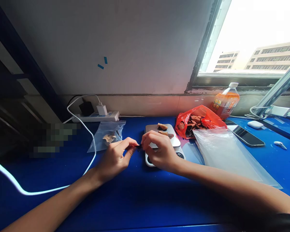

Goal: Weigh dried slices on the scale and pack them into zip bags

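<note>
My left hand (119,154) and my right hand (160,149) meet in a pinch on a small dark piece (139,147), too small to make out its kind. Just beneath my right hand stands a white digital scale (176,139), its front partly hidden by that hand. Several brown, bark-like chunks (162,126) lie on the scale's plate. Left of the scale, a clear zip bag (99,137) holds a few pale brown pieces (109,138). Behind the scale to the right, an open red plastic bag (182,117) is filled with reddish-brown dried pieces (195,121).
Clear flat bags (232,156) lie at the right, near a phone (247,133), an earbud case (255,124) and an earbud (279,145). A drink bottle (226,103) stands by the wall. A white cable (87,127) loops from a power strip (111,116) across the blue table (145,199).
</note>
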`<state>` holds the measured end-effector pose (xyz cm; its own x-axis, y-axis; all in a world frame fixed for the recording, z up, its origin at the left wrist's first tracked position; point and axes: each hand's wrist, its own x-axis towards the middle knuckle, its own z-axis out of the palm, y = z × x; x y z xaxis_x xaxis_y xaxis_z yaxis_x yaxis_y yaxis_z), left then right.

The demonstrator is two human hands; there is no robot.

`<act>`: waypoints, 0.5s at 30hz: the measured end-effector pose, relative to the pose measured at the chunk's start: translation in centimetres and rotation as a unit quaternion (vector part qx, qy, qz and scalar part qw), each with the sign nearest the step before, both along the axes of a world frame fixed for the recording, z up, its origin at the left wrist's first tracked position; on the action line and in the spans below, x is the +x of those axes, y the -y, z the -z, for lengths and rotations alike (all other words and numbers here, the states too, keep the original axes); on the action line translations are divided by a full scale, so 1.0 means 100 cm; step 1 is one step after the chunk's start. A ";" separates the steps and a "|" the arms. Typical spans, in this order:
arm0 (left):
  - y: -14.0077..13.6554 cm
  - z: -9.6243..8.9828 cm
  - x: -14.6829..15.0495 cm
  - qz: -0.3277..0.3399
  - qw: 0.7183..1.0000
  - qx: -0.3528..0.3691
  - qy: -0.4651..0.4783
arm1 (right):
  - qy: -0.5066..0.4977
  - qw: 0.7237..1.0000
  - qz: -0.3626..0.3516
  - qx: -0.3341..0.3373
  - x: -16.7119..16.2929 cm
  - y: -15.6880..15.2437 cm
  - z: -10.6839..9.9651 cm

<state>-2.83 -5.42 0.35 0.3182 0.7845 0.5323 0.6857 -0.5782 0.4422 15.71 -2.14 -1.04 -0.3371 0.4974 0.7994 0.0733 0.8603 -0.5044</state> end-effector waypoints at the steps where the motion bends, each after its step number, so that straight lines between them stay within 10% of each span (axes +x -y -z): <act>1: 0.000 0.000 0.000 0.001 1.000 0.005 -0.004 | 0.005 1.000 0.000 -0.001 0.000 0.000 0.000; 15: 0.002 -0.003 0.001 -0.002 1.000 0.012 0.003 | -0.057 0.996 0.036 -0.050 -0.006 0.011 0.001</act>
